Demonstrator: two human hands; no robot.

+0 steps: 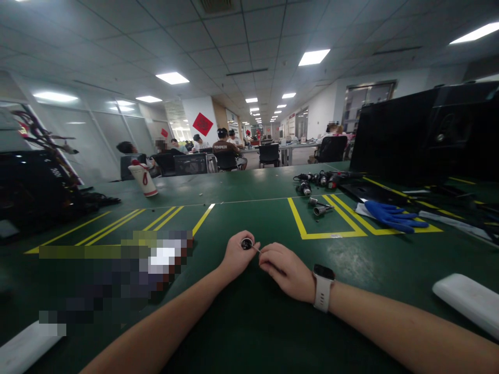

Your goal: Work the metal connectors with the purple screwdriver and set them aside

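Note:
My left hand (237,255) rests on the green table (249,208) with its fingers closed round a small round dark part (246,243). My right hand (286,270), with a white watch (323,287) on its wrist, lies just to the right, fingers pinched on a thin metal tool (257,250) whose tip touches the round part. The two hands almost touch each other near the table's middle front.
Several small metal parts (320,206) and dark fittings (319,179) lie in and behind a yellow-taped box; a blue glove (392,216) lies right of it. Black monitors (424,132) stand at right, a white bottle (144,177) at left, a white pad (468,300) at right front. People sit at far desks.

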